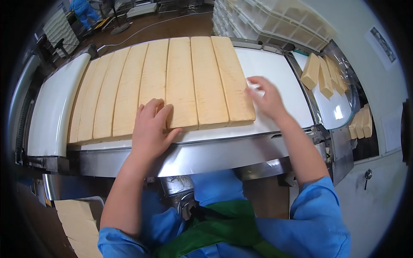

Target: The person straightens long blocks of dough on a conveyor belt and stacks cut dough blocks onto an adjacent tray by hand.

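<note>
Several long, pale yellow blocks point(180, 81) lie side by side on a white conveyor belt point(275, 73). My left hand point(154, 124) rests on the near ends of the middle blocks, fingers bent and apart, thumb stretched toward the belt's front edge. At the right side of the rightmost block point(234, 81), my right hand point(266, 98) touches its side with the fingertips. Its thumb and index finger are apart, and it is slightly blurred.
More blocks point(325, 77) lie on a second belt section at the right, others point(361, 122) beyond it. Stacked white crates point(275, 21) stand behind the belt. A metal rail point(185, 157) runs along the front. Blocks point(79, 223) sit low at left. A person in blue point(84, 12) is far back.
</note>
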### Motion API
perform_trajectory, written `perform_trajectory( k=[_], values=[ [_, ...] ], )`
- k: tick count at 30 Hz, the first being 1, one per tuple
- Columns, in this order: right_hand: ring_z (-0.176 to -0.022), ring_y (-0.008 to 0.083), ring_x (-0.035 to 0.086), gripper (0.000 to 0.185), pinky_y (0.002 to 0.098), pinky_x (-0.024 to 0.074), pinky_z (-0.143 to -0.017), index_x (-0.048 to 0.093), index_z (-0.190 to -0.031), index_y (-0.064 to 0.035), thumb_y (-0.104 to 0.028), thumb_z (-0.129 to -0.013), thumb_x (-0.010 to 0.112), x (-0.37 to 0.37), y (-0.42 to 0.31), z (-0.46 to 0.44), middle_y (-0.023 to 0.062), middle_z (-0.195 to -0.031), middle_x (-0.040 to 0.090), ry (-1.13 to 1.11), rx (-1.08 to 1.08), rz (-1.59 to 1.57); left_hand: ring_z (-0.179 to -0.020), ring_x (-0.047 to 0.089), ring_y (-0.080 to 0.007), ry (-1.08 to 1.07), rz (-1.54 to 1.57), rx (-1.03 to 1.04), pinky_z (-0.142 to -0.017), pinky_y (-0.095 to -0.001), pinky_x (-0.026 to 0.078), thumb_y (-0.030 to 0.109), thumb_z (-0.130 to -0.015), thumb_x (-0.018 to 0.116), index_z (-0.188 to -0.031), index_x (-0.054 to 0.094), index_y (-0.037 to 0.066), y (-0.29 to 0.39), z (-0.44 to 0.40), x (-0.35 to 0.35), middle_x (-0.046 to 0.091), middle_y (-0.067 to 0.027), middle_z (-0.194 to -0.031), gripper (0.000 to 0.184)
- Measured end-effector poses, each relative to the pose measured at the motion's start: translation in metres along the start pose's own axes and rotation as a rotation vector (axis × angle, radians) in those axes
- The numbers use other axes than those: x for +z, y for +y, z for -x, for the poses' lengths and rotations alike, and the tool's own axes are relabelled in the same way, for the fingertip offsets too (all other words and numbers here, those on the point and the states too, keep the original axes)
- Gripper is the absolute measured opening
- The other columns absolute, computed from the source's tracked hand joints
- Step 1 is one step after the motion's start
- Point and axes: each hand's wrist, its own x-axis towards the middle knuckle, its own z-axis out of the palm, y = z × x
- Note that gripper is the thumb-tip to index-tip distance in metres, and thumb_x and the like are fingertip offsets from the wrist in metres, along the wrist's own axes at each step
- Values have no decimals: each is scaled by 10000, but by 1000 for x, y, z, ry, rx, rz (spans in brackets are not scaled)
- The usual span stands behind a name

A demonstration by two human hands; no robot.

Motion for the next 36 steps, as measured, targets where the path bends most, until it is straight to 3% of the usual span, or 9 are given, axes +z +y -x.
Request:
perform_trajectory(
  k=[3, 8, 11, 14, 20, 24, 27, 30, 36],
  values=[
    [-1059, 315, 623, 324, 392, 482, -946, 708, -1039, -52, -311, -844, 698, -42, 71, -36, 135, -1080, 685, 84, 26, 517, -1219, 490, -369, -36, -7, 33, -1048, -483, 388, 200, -690, 837, -1223, 597, 52, 3, -1, 2, 527, -171, -1304, 603],
    [-1239, 299, 528, 453, 420, 391, -1072, 615, -1245, -57, -299, -864, 660, -91, 184, -42, 119, -1304, 600, 195, 189, 1067, -1291, 455, -377, -69, -4, 37, -1103, -510, 348, 152, -685, 829, -1248, 568, 53, 7, 0, 4, 508, -175, -1355, 628],
    [-1312, 262, 473, 468, 425, 341, -1113, 589, -1271, -60, -317, -883, 636, -106, 196, -29, 112, -1352, 571, 95, 220, 1263, -1273, 463, -378, -60, -7, 56, -1087, -498, 365, 155, -681, 831, -1232, 570, 47, 4, -1, 4, 515, -173, -1336, 619],
    [-1305, 271, 488, 531, 477, 380, -1089, 581, -1269, -59, -411, -877, 645, -117, 171, -44, 125, -1331, 577, -137, 583, 1350, -1230, 482, -379, -43, -4, 63, -1049, -478, 394, 159, -673, 834, -1202, 572, 40, 4, -3, 1, 524, -171, -1301, 602],
    [-1100, 345, 640, 625, 467, 516, -916, 616, -1206, 0, -466, -793, 682, -154, 193, -25, 227, -1173, 655, 379, 988, 1097, -1232, 477, -367, -83, 20, 35, -1090, -513, 341, 229, -716, 813, -1187, 564, 34, 1, -4, 0, 531, -174, -1264, 568],
    [-973, 398, 670, 644, 440, 530, -871, 659, -1061, 101, -488, -801, 621, -168, 214, -4, 298, -1021, 684, 337, 823, 854, -1233, 473, -365, -68, 17, 38, -1085, -508, 344, 220, -710, 816, -1184, 563, 28, 1, -3, -1, 527, -175, -1264, 570],
    [-877, 358, 692, 635, 427, 548, -798, 644, -1085, 91, -492, -841, 577, -192, 245, 29, 250, -922, 705, 463, 651, 508, -1234, 470, -366, -62, 26, 28, -1078, -507, 346, 217, -707, 818, -1187, 562, 25, 1, -2, -2, 525, -178, -1262, 576],
    [-841, 306, 696, 631, 386, 548, -759, 607, -1181, 56, -497, -881, 561, -217, 242, 63, 171, -857, 711, 597, 992, -327, -1223, 473, -377, -57, 19, 31, -1059, -493, 365, 203, -700, 823, -1196, 560, 30, 3, -2, -3, 518, -179, -1269, 587],
    [-1155, 337, 578, 774, 397, 458, -1008, 480, -1396, -45, -430, -769, 720, -136, 206, 42, 242, -1323, 523, 215, 486, 394, -1237, 466, -391, -26, -40, 63, -1076, -493, 366, 197, -702, 828, -1237, 554, 44, 0, 1, 5, 499, -178, -1307, 621]
  ],
)
